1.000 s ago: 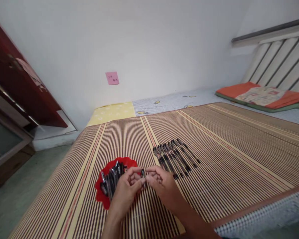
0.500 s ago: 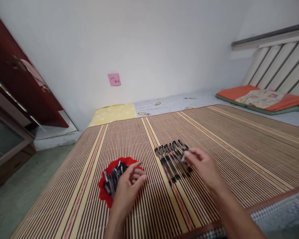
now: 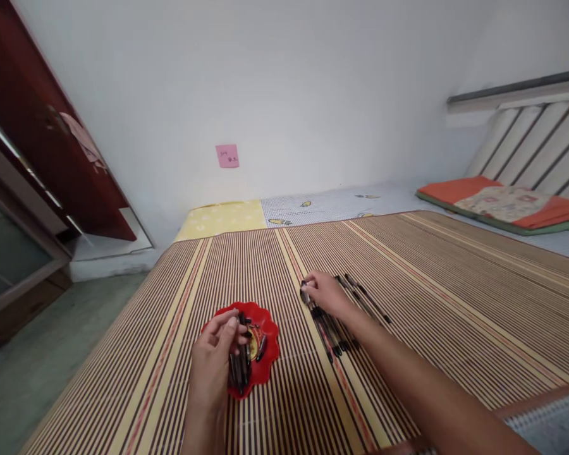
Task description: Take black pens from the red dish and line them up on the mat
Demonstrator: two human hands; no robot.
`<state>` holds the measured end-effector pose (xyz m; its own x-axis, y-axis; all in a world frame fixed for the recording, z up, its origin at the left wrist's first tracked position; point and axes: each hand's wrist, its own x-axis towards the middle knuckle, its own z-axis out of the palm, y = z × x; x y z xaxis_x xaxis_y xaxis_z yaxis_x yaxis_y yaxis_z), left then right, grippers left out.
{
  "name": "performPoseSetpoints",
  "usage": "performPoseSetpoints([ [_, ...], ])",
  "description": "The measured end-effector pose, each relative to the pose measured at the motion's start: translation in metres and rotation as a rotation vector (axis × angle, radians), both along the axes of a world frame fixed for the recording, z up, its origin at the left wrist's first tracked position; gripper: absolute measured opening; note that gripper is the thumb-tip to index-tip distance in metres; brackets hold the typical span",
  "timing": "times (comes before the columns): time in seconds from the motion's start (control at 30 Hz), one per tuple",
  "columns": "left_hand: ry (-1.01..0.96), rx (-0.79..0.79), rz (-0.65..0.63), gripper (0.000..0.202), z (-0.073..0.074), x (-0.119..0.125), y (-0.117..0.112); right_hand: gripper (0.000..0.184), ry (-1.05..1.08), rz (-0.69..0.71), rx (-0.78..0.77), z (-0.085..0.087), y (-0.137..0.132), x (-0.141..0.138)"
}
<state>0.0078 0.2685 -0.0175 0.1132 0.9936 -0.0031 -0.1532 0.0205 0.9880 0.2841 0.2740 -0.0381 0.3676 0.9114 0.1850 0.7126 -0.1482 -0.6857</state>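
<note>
Pens (image 3: 334, 332) lie side by side in a row on the striped mat (image 3: 455, 297), a fair number already laid out, with a handful left in the red dish (image 3: 271, 335). My right hand (image 3: 326, 294) curls over the row's left end and seems to pinch one pen there. My left hand (image 3: 213, 360), fingers half closed, pinches a pen in the dish.

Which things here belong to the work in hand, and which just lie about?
In use: left hand, right hand, red dish, loose pens in it, row of pens.
Lying about: pink sticky note, orange cushion.
</note>
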Motion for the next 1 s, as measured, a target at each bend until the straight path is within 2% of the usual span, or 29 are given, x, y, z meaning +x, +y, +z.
performPoseSetpoints([
  [0.1, -0.032, -0.004, 0.003, 0.047, -0.003, -0.002, 0.003, 0.011, -0.086, -0.015, -0.070, -0.012, 0.017, -0.005],
  [0.3, -0.040, -0.016, -0.034, 0.044, -0.007, 0.000, 0.003, 0.008, -0.236, -0.039, -0.160, -0.024, 0.026, -0.015],
  [0.47, -0.053, -0.022, -0.036, 0.043, -0.009, -0.001, 0.003, 0.015, -0.272, -0.073, -0.139, -0.018, 0.023, -0.007],
  [0.57, -0.067, -0.018, -0.020, 0.045, -0.008, -0.002, 0.005, 0.018, -0.267, -0.092, -0.106, -0.011, 0.012, 0.003],
  [0.67, -0.090, -0.024, 0.023, 0.044, -0.005, -0.005, 0.006, 0.020, -0.267, -0.049, -0.065, -0.009, -0.004, 0.005],
  [0.83, -0.245, -0.041, 0.193, 0.038, 0.001, -0.014, 0.007, 0.021, -0.216, 0.199, 0.033, -0.002, -0.025, -0.024],
  [0.93, -0.344, -0.030, 0.305, 0.030, 0.003, -0.018, 0.008, 0.020, -0.059, 0.243, 0.129, 0.010, -0.032, -0.056],
  [1.0, -0.370, -0.002, 0.358, 0.026, 0.004, -0.019, 0.008, 0.018, 0.033, 0.274, 0.105, 0.017, -0.034, -0.082],
])
